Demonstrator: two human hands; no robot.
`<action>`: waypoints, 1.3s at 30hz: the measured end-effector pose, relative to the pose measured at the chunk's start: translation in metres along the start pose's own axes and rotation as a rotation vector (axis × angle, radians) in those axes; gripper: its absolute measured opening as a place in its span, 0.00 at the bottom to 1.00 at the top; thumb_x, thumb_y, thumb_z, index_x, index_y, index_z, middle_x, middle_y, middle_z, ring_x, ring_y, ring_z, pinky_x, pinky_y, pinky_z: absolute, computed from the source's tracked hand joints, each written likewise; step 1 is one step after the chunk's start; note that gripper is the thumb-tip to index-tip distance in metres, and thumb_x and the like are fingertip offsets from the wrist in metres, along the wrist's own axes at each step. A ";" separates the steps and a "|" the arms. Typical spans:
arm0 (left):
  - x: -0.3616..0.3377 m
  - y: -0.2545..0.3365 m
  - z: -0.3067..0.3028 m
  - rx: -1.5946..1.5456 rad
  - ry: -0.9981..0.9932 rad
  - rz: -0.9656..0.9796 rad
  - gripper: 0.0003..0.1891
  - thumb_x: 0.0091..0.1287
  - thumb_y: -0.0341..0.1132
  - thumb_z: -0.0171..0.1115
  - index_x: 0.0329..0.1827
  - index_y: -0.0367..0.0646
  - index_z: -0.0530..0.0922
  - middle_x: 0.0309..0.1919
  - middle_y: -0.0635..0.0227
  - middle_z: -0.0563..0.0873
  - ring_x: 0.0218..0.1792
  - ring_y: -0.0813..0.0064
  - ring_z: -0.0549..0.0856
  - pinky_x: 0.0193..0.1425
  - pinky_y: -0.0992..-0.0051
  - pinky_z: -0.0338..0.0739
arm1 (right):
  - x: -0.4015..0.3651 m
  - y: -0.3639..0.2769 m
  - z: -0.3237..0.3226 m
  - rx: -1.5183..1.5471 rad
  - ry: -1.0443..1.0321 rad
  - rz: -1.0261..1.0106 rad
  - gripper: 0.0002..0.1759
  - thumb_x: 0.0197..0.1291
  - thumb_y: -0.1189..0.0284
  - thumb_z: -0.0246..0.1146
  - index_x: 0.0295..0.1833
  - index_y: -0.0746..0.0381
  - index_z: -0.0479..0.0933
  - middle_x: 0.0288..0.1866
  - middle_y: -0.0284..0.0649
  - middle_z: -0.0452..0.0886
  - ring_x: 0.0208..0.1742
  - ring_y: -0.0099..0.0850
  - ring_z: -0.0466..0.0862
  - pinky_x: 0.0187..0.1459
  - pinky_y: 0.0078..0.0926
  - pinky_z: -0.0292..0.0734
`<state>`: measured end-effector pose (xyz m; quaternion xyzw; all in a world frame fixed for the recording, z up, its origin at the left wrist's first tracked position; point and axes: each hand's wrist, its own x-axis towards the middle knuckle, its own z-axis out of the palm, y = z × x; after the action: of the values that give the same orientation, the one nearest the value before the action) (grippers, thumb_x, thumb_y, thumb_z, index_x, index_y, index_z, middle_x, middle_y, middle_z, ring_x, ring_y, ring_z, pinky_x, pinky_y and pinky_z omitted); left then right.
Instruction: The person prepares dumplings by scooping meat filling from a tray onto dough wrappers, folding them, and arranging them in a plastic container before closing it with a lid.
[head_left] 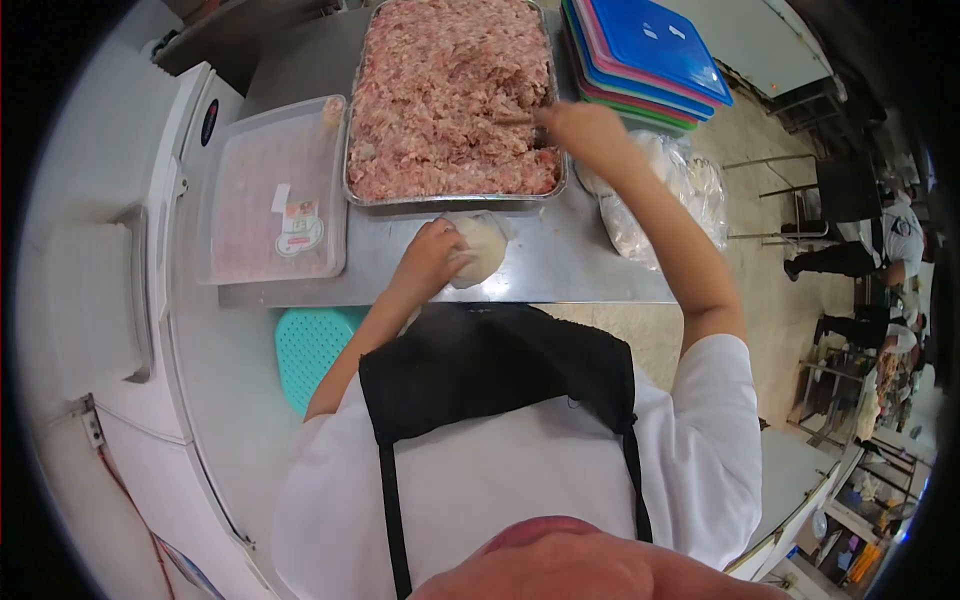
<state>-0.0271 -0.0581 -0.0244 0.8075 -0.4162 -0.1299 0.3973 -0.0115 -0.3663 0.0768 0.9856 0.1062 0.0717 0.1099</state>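
My left hand [430, 258] is curled around the edge of a pale, round, flat piece of dough [482, 250], low over the steel table. Beyond it, a large foil tray [455, 201] is heaped with raw ground meat [440, 100]. My right hand [585, 135], slightly blurred, is closed at the tray's right edge. It grips a thin utensil [518, 119] that reaches into the meat. The utensil's end is hidden or smeared, so its exact kind does not show.
A lidded clear plastic container [260, 190] sits left of the tray. To the right are stacked colored lids [655, 50] and a clear bag with pale contents [690, 195]. A turquoise stool [312, 345] stands below the steel table [570, 260]. Other people [880, 240] are farther right.
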 end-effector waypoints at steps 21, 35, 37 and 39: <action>0.015 0.007 -0.003 -0.939 0.216 -0.356 0.17 0.71 0.36 0.56 0.58 0.34 0.76 0.48 0.69 0.84 0.49 0.80 0.80 0.56 0.78 0.73 | -0.031 -0.082 0.014 0.260 0.178 0.069 0.07 0.52 0.71 0.58 0.37 0.61 0.77 0.32 0.42 0.81 0.33 0.40 0.84 0.32 0.39 0.79; 0.020 -0.026 -0.038 -0.902 0.077 -0.399 0.17 0.71 0.38 0.55 0.54 0.34 0.79 0.44 0.68 0.85 0.44 0.80 0.82 0.49 0.79 0.75 | -0.032 -0.091 0.014 0.852 -0.006 0.244 0.12 0.62 0.65 0.58 0.42 0.60 0.82 0.37 0.51 0.83 0.37 0.48 0.84 0.40 0.47 0.78; 0.021 -0.029 -0.046 -0.798 0.054 -0.380 0.18 0.71 0.40 0.55 0.53 0.33 0.80 0.42 0.67 0.86 0.43 0.79 0.82 0.49 0.78 0.75 | -0.025 -0.069 -0.022 0.626 -0.001 0.309 0.11 0.61 0.67 0.57 0.40 0.61 0.82 0.36 0.51 0.83 0.36 0.48 0.84 0.40 0.46 0.78; 0.025 -0.032 -0.058 -0.568 0.017 -0.298 0.19 0.71 0.42 0.56 0.50 0.32 0.80 0.40 0.66 0.86 0.42 0.78 0.82 0.48 0.77 0.75 | -0.021 -0.057 -0.028 0.347 -0.091 0.264 0.10 0.59 0.70 0.56 0.37 0.61 0.81 0.34 0.52 0.83 0.36 0.48 0.84 0.41 0.44 0.79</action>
<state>0.0373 -0.0356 -0.0075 0.7174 -0.2372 -0.2911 0.5869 -0.0472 -0.3108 0.0881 0.9974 -0.0181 0.0214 -0.0669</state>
